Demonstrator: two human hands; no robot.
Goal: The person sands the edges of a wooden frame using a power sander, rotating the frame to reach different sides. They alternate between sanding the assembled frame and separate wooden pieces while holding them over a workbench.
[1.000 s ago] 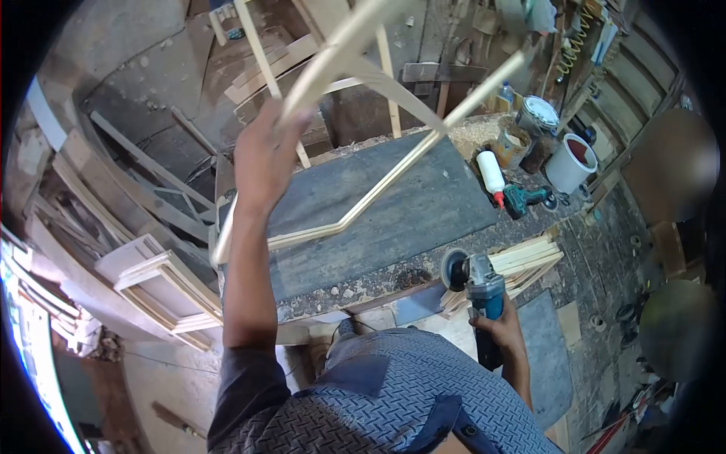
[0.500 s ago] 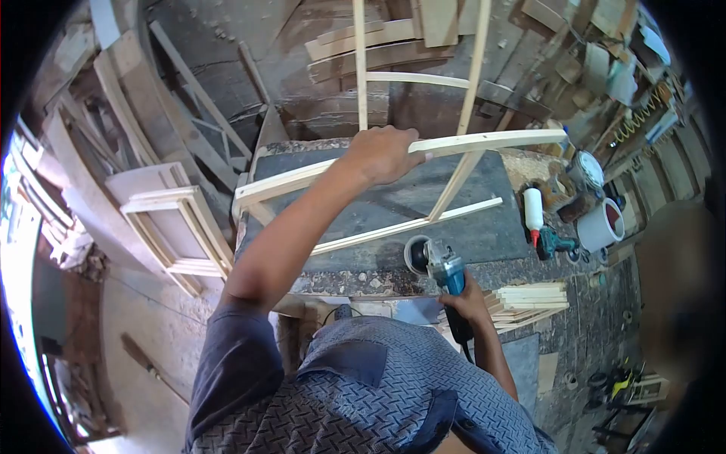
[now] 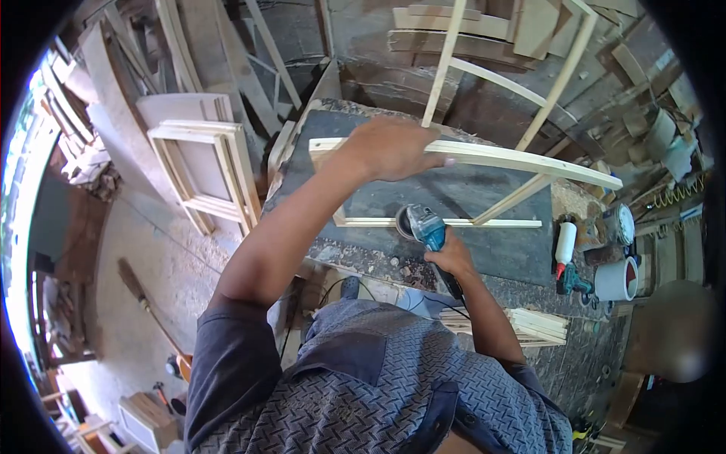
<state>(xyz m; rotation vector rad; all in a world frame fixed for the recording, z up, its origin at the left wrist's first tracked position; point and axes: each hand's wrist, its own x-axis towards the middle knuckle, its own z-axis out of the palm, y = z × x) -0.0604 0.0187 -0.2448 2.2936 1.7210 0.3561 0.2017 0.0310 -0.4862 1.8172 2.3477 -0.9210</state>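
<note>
My left hand (image 3: 397, 147) is closed over the upper curved rail of a pale wooden frame (image 3: 522, 157), which stands on a dark board (image 3: 491, 253) on the workbench. In my right hand (image 3: 454, 255) is a blue-and-silver angle grinder (image 3: 429, 228), gripped round its body. The grinder's round disc (image 3: 406, 224) is right at the frame's lower rail (image 3: 363, 222), overlapping it in this view. Long uprights of the frame reach away past the bench's far side.
Right of the board stand a white glue bottle (image 3: 566, 244) with a red tip, a teal drill (image 3: 576, 281) and a white bucket (image 3: 614, 280). Stacked wood strips (image 3: 541, 327) lie nearer me. Small frames (image 3: 200, 170) lean at left; a broom (image 3: 142, 303) lies on the floor.
The grinder has moved forward from near the bench's front edge to the lower rail. My left hand keeps its hold on the upper rail, and the view has turned, shifting the frame rightward.
</note>
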